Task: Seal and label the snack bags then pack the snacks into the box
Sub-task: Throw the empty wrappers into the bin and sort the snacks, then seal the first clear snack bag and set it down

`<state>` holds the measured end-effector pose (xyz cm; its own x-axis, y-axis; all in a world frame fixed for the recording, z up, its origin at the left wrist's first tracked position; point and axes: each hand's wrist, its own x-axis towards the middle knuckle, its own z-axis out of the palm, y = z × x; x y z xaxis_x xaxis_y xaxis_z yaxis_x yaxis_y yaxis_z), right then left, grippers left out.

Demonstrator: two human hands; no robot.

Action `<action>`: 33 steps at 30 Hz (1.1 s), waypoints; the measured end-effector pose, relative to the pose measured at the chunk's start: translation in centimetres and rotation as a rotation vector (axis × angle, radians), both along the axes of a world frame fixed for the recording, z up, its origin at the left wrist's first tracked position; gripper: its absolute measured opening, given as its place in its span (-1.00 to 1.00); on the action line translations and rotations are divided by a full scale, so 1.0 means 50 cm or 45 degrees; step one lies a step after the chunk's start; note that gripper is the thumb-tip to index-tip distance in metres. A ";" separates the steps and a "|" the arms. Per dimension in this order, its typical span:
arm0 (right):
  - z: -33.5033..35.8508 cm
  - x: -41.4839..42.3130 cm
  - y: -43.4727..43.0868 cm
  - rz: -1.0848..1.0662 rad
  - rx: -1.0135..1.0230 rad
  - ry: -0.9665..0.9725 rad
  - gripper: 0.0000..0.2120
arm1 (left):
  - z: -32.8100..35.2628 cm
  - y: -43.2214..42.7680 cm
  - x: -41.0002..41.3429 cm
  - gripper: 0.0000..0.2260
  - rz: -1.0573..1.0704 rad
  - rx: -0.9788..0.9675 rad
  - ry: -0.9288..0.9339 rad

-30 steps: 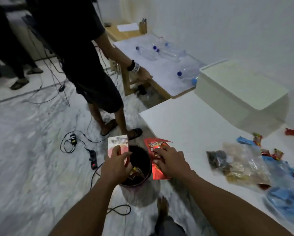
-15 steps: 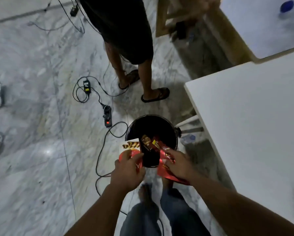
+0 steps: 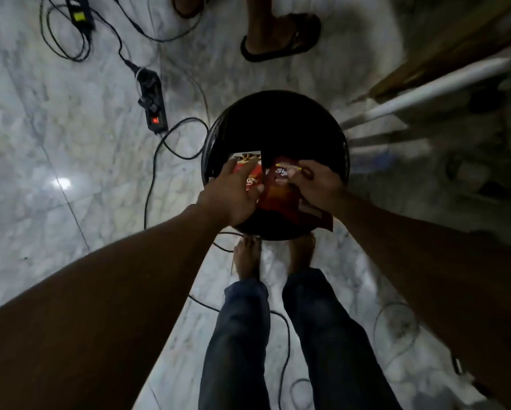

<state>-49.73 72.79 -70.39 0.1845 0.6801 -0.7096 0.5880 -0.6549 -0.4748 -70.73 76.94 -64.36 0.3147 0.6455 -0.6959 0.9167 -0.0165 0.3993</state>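
1. nearest the camera: two legs in dark jeans (image 3: 239, 335), with bare feet (image 3: 248, 255) set on the marble floor just short of the bin.
2. both forearms are reached forward and down, and they meet over the bin's near side.
3. left hand (image 3: 233, 193): its fingers are curled over a red and white snack packet (image 3: 252, 177), which is gripped from above. the packet's white far edge pokes out past the fingertips.
4. right hand (image 3: 316, 184): a darker red packet (image 3: 280, 199) is pinched near its upper end. its long axis runs from near-right to far-left, and its near corner overhangs the rim.
5. the two packets touch or overlap between the hands; neither hand is clearly nearer.
6. black round bin (image 3: 275, 94): both packets are held over the near half of its mouth. its inside is too dark for anything to be made out.
7. judged: the packets lie straight above the opening, so a drop would need only a release. no box is in view; a blurred white table edge (image 3: 425, 93) lies to the right.
8. farther off: a power strip (image 3: 153, 105) and cables are noted on the floor, and another person's sandalled foot (image 3: 280, 37).
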 end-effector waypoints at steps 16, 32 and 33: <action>0.504 0.024 -0.056 -0.202 0.009 0.134 -0.73 | 0.485 -0.031 0.097 -0.42 -0.265 -0.058 -0.042; 0.987 0.287 -0.419 -0.714 0.343 -0.214 -0.79 | 0.841 -0.181 0.456 -0.55 -0.825 0.265 -0.289; 0.994 0.310 -0.448 -0.777 0.369 -0.217 -0.80 | 0.854 -0.202 0.491 -0.56 -0.851 0.300 -0.300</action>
<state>-34.25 50.37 -20.70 0.6866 0.5769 -0.4425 0.2366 -0.7528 -0.6143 -46.17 66.85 -21.65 0.8160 0.3879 -0.4286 0.5719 -0.6496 0.5009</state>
